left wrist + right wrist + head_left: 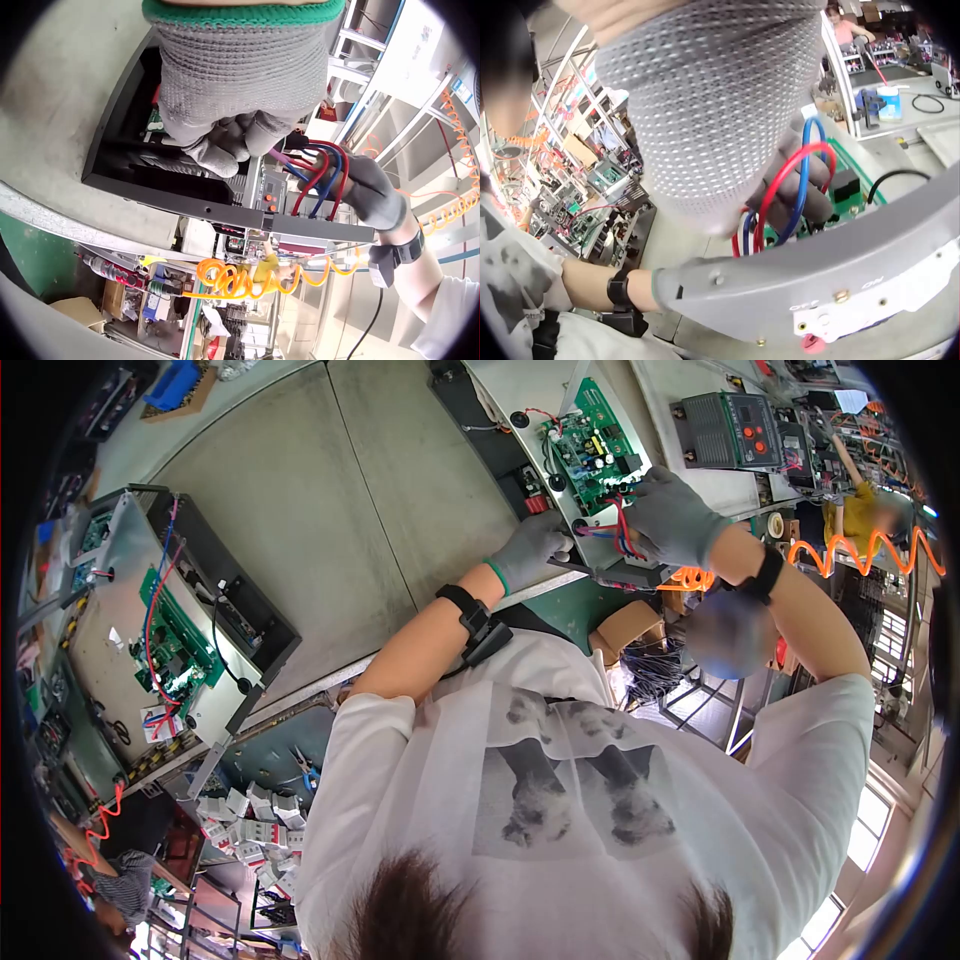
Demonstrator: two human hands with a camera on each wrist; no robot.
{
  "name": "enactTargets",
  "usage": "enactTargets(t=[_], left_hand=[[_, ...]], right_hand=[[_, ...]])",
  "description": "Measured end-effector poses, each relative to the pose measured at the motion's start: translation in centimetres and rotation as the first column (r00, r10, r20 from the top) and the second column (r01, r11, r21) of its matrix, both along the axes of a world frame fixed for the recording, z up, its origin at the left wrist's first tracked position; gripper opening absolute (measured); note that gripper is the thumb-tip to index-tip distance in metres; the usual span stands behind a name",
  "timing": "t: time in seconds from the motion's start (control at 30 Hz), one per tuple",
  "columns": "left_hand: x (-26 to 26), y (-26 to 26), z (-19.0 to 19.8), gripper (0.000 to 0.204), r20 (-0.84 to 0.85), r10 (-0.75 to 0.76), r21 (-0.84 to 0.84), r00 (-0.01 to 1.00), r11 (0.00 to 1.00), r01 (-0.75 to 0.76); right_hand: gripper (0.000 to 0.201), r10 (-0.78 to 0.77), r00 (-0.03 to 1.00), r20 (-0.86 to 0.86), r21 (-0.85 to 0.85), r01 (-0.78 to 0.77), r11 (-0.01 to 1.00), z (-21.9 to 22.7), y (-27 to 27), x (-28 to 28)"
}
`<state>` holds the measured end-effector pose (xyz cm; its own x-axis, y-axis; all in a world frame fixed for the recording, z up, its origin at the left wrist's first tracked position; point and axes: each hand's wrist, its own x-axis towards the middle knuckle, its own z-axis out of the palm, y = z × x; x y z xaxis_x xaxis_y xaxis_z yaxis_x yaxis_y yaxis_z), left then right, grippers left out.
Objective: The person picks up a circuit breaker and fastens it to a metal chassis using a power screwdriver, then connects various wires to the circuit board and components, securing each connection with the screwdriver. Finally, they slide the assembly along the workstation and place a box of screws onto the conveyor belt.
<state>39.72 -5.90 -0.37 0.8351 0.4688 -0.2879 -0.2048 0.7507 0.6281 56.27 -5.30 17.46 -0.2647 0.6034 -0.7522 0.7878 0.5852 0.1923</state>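
My gloved left hand is at the near left edge of a dark metal case. In the left wrist view its curled fingers grip the edge of the case's light metal plate. A green circuit board lies on that plate. My gloved right hand is at the board's near end, among thick red wires and blue wires. Its fingers curl round these wires, low by the board; the fingertips are partly hidden. In front stands the case's grey panel, marked ON and OFF.
Another opened case with a green board stands at the left of the table. A grey device with orange knobs stands at the back right. An orange coiled hose hangs on the right. Small white-and-grey switches lie below left.
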Motion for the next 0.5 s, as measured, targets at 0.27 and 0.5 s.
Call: enactTargets(t=[0.27,0.5], left_hand=[[0.7,-0.3,-2.4,0.019,0.095,0.006,-0.008,0.995,1.000,-0.005],[-0.6,0.3,-0.9,0.011,-0.040,-0.063,0.197,0.997,0.978,0.070]], right_hand=[[0.007,0.372,0.897,-0.237,0.304,-0.295,0.906,3.1,-1.4,3.0],[0.010,0.353,0.928,-0.123,0.322,-0.299,0.898,-0.1,-0.6,1.4]])
